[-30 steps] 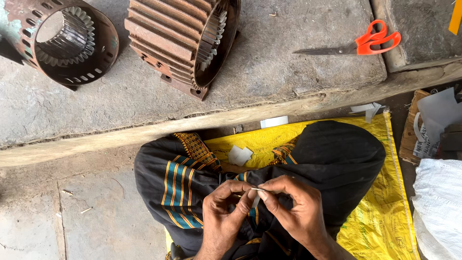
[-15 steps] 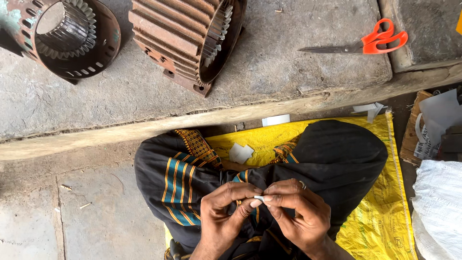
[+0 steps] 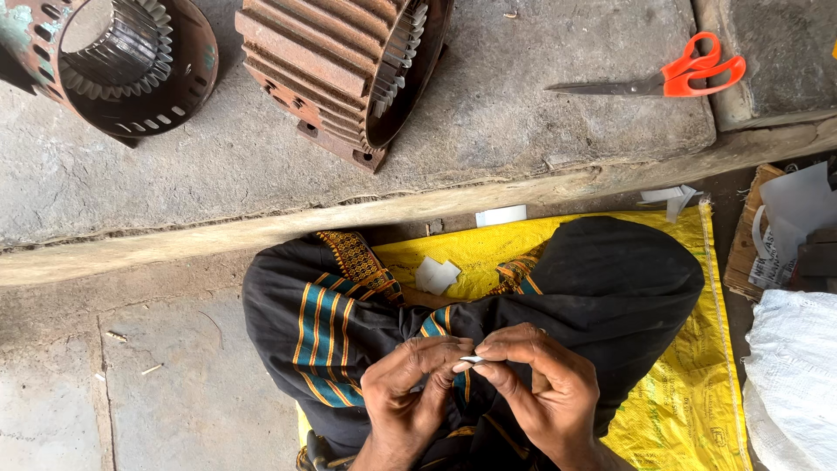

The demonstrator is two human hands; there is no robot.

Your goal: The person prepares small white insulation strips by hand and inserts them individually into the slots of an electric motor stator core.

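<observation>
- The left hand point(image 3: 410, 392) and the right hand point(image 3: 540, 392) meet over the lap, and both pinch one small white paper strip point(image 3: 472, 358) between their fingertips.
- A second ago the strip looked bigger and stood more open between the hands. Now only a thin edge shows, so it seems to be folded or pressed flatter.
- The hands have hardly moved. They stay close together in the same spot.
- More white paper bits point(image 3: 436, 275) lie on the yellow sack point(image 3: 680, 384) just past the knees.
- The orange scissors point(image 3: 671, 77) rest on the stone worktop point(image 3: 523, 113), well apart from the hands.
- Two rusty metal motor shells point(image 3: 340, 78) sit on that worktop too.
</observation>
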